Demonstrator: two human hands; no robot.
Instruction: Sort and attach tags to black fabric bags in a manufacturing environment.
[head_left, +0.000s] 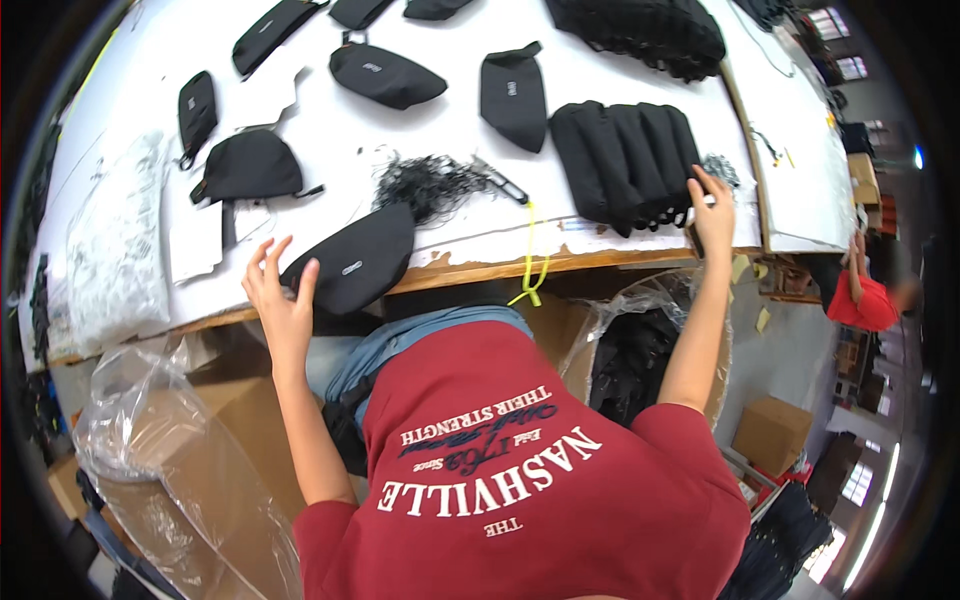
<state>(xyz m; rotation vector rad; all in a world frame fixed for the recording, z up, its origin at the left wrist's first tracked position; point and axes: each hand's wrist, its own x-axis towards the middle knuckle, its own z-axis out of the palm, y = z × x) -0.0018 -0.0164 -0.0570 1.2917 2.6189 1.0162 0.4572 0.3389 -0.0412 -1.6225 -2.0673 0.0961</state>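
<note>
A black half-moon zip pouch (362,262) with a small light mark lies tilted across the table's front edge. My left hand (283,300) is at its left end, the thumb over the fabric and the fingers on the other side. My right hand (712,215) reaches to the right edge of a row of black pouches (630,160) packed side by side, fingers stretched and apart, fingertips at the row. A narrow dark thing shows beside that palm; I cannot make out what it is. Between the hands lie a heap of black thread ends (430,187) and thread snips (500,182) with a yellow cord.
Several single black pouches (388,76) are scattered over the white table (450,120). A larger bundle of them (640,35) lies at the back right. A filled clear plastic bag (118,235) is at the left; plastic-lined cartons (215,430) stand below the edge. A person in red (862,300) is far right.
</note>
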